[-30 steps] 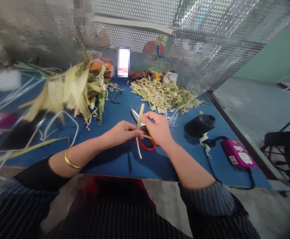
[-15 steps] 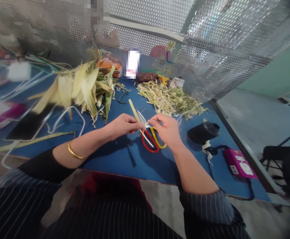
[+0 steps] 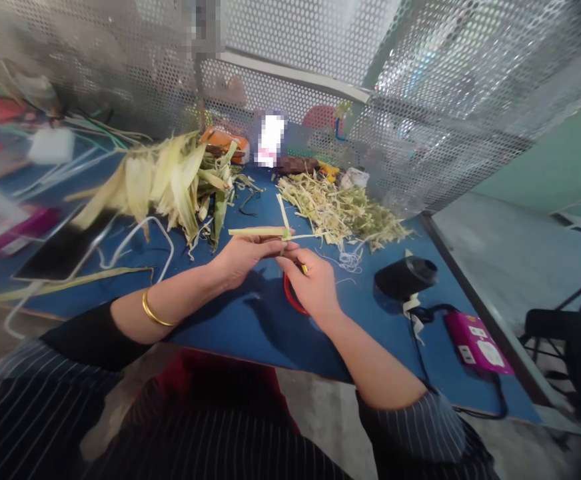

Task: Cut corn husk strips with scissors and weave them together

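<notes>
Pale green husk strips (image 3: 260, 232) cross at a small knot between my hands, one pointing left, one up and a thin one right. My left hand (image 3: 244, 257) is closed on them from the left, its fingertips just under the crossing. My right hand (image 3: 313, 279) pinches the lower part of the same strips, close against the left fingertips. Beneath my right hand lie scissors with a red handle loop (image 3: 293, 297); their blades and most of the yellow loop are hidden.
Corn husks (image 3: 165, 177) are heaped at the back left, shredded husk (image 3: 340, 210) at the back right. White thread (image 3: 349, 259), a black cylinder (image 3: 405, 277) and a magenta power block (image 3: 478, 343) are to the right. A dark tablet (image 3: 65, 247) lies left.
The strips have turned from one slanting piece into a crossed shape. My right hand has moved down and left, now covering more of the scissors. The view has shifted slightly.
</notes>
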### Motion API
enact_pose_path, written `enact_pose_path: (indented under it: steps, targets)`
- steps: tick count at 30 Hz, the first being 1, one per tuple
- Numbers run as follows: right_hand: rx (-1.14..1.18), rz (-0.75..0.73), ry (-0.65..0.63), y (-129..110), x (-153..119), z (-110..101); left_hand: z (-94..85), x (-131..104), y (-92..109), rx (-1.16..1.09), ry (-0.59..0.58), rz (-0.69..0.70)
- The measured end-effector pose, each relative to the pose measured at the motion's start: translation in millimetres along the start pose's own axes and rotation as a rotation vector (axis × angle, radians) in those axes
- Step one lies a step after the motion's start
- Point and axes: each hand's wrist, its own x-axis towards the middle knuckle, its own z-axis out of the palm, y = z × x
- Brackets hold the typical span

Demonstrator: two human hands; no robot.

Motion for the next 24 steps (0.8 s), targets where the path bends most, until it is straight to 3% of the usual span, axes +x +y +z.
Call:
enact_pose_path:
  steps: [2, 5, 15, 24]
  targets:
    - [0.135, 0.093, -0.012, 2, 2, 7, 2.4, -1, -2, -0.014, 0.024, -0.001]
    - [0.227, 0.109, -0.009, 3, 3, 8, 3.1, 0, -5, -0.003, 0.044, 0.004]
    - [0.232, -0.006, -0.149, -5, 3, -4, -1.0, 1, 0, 0.019, 0.062, 0.001]
    - [0.144, -0.057, -0.178, -2, 3, 0, -3.3, 3, -3, 0.016, 0.114, 0.028]
